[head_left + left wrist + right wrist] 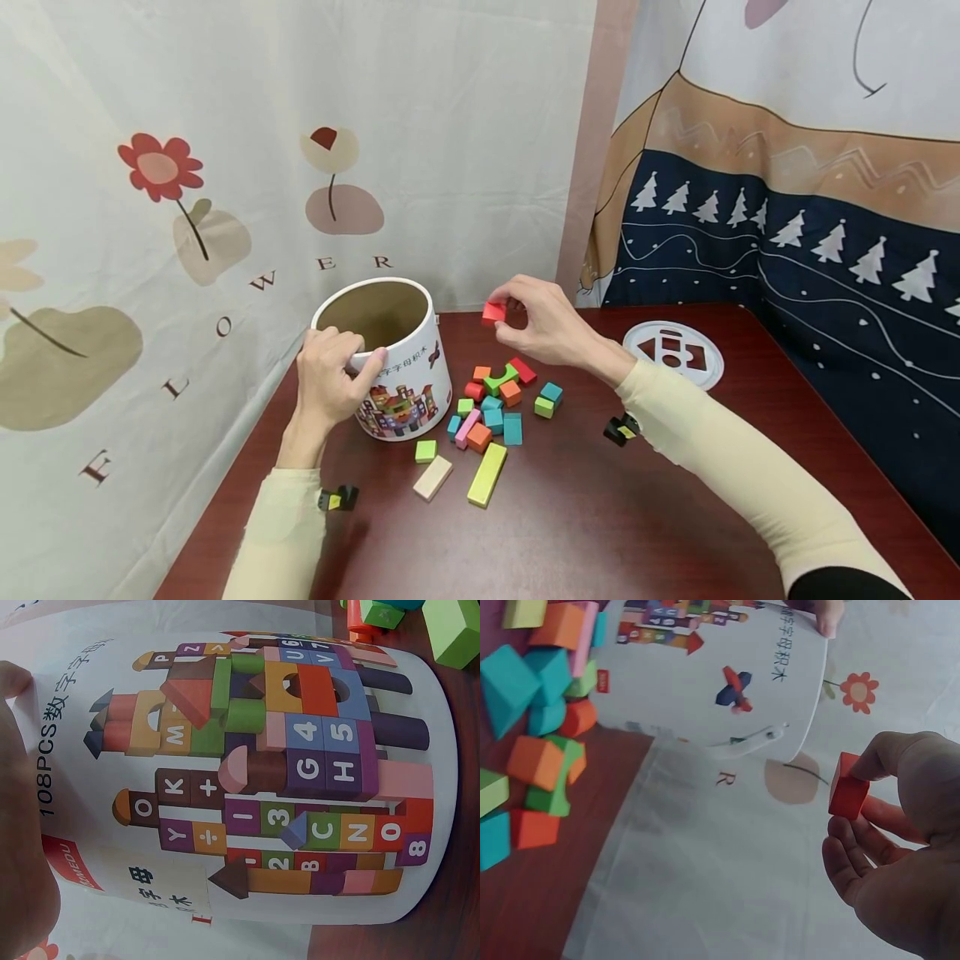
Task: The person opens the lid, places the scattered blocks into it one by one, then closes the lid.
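My left hand (330, 375) grips the near rim of a white bucket (408, 383), thumb outside and fingers curled over the edge. The bucket stands slightly tilted on the table, its printed castle of letter blocks (300, 750) filling the left wrist view. Above the table, right of the bucket, my right hand (543, 321) pinches a red block (849, 786) between thumb and fingertips. Below it lies a loose pile of coloured blocks, among them a green arch block (501, 381), an orange block (511, 393) and a teal block (513, 429).
A white lid (673, 356) with shaped cut-outs lies at the right, by my right forearm. Nearer me are a long yellow block (487, 475), a plain wooden block (432, 478) and a green block (426, 452). Printed curtains (480, 150) hang behind the dark red table (585, 517).
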`<state>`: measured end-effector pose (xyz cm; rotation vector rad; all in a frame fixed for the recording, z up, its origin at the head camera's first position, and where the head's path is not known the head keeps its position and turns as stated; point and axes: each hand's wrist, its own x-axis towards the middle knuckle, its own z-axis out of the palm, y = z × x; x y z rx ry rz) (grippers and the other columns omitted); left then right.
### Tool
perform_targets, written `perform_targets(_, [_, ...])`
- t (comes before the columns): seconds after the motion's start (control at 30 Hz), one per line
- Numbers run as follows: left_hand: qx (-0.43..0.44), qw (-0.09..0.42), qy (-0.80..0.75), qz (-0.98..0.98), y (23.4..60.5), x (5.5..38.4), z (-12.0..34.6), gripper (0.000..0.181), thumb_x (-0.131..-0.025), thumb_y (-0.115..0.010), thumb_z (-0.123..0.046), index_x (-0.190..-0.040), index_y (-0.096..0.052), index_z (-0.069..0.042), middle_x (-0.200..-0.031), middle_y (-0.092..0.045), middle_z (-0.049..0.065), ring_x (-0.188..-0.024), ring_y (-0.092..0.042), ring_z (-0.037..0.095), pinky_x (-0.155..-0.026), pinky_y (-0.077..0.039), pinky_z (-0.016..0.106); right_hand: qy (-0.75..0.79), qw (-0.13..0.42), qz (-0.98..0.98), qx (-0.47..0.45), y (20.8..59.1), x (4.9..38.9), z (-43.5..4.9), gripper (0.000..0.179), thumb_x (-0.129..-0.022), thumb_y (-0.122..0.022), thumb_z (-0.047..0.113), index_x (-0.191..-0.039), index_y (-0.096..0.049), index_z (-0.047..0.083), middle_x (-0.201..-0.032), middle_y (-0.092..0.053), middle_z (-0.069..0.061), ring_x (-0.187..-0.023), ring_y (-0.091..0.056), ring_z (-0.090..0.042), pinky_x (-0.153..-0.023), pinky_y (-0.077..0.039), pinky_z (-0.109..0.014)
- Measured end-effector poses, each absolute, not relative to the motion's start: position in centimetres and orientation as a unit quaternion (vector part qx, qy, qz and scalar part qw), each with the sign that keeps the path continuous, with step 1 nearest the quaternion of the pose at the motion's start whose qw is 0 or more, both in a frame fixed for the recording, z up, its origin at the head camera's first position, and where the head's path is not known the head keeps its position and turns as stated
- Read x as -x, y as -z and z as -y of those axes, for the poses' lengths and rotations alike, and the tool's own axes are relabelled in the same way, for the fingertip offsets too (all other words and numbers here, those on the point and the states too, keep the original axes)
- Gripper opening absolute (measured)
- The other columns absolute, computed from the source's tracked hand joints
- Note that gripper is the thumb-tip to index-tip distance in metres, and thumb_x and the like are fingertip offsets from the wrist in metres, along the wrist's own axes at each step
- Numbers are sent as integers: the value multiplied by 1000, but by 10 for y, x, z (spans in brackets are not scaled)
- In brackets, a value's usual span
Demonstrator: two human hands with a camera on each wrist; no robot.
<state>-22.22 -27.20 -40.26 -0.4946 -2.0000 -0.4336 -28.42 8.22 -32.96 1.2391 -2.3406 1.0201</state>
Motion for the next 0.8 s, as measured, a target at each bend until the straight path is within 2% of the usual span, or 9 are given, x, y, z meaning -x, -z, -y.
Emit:
perform_targets(0.17, [203, 490, 175, 830, 402, 222, 273, 47, -96, -62, -41, -65, -46, -10, -56, -43, 5, -60, -39, 26, -74, -35, 51, -359, 148, 810, -439, 318, 288, -62, 28, -96, -76, 8, -123, -77, 2, -115, -75, -12, -103, -71, -29, -97, -65, -44])
perform_targets(0.43, [211, 502, 180, 819, 403, 224, 273, 46, -95, -63, -40, -65, -45, -11, -56, -43, 4, -60, -37, 27, -73, -35, 52, -346, 147, 814, -444, 303, 296, -31, 27, -96, -76, 11, -122, -78, 5, -115, -75, -9, -104, -69, -24, -97, -58, -38])
perform_targets(0.8, [212, 500, 179, 820, 403, 224, 273, 46, -96, -62, -41, -65, -46, -11, -57, -42, 4, -60, -38, 27, -73, -35, 52, -307, 135, 824, -456, 292, 308, 14, 29, -98, -75, 11, -126, -77, 2, -120, -77, -12, -111, -72, -28, -100, -58, -37])
